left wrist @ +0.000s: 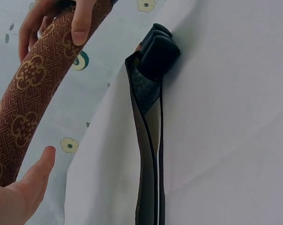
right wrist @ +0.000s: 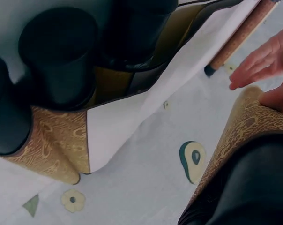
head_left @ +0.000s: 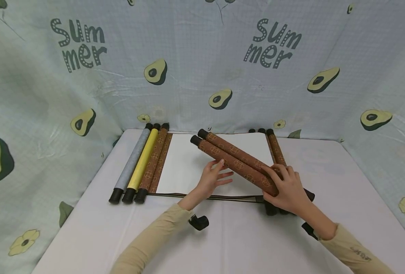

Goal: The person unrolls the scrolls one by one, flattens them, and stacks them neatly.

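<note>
A brown scroll (head_left: 238, 163) with gold flower patterns and black end knobs slants above an unrolled white sheet (head_left: 185, 163), its two rolls side by side. My right hand (head_left: 288, 188) grips it near its lower right end, fingers over the top and thumb below. The left hand (head_left: 212, 177) is under its middle, thumb at the lower roll and fingers spread out straight. In the left wrist view the patterned roll (left wrist: 33, 89) passes just above the left thumb. One black knob (right wrist: 258, 187) of the held scroll looms large in the right wrist view.
Grey (head_left: 134, 156), yellow (head_left: 144, 158) and brown (head_left: 154, 163) rolls lie side by side along the sheet's left side. More black-ended brown rolls (head_left: 276, 146) lie at its right. A white-covered table (head_left: 86, 232) carries everything, and an avocado-print cloth (head_left: 188, 49) hangs behind.
</note>
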The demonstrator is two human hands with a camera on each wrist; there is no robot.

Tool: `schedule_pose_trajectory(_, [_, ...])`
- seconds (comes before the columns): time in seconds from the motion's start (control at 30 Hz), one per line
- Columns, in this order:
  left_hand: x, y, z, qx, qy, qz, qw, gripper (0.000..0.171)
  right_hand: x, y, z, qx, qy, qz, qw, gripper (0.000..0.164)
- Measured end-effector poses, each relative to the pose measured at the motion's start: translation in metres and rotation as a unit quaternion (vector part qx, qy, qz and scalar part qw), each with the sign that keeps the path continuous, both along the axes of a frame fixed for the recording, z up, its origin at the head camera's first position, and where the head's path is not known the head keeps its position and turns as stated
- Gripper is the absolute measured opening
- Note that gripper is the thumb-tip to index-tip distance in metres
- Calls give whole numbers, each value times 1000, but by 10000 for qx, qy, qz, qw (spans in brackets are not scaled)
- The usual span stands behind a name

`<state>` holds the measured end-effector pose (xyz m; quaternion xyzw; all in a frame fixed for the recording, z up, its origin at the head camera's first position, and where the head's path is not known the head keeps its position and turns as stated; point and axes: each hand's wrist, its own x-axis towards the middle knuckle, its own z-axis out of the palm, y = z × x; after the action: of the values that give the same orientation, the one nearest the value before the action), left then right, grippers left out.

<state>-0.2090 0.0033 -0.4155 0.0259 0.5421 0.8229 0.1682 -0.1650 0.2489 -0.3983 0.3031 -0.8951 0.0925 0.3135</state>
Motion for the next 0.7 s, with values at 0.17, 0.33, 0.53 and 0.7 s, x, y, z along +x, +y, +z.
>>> schedule_pose_trajectory(0.17, [4,-5,3,534,-221,147,9982,54,4,-6,-1,14,-105,140,9998,61])
schedule_pose_trajectory(0.33, [9,-7,4,615,-126,328,9975,50,6,-11,0,-14,-143,176,9997,73])
schedule_pose_trajectory(0.53, [10,-9,6,646,-14,548,9964,46,7,-16,1,41,-322,211,9992,71])
schedule_pose_trajectory(0.7, [7,-10,8,588,-6,650,9962,46,6,-22,7,63,-708,97,9974,77])
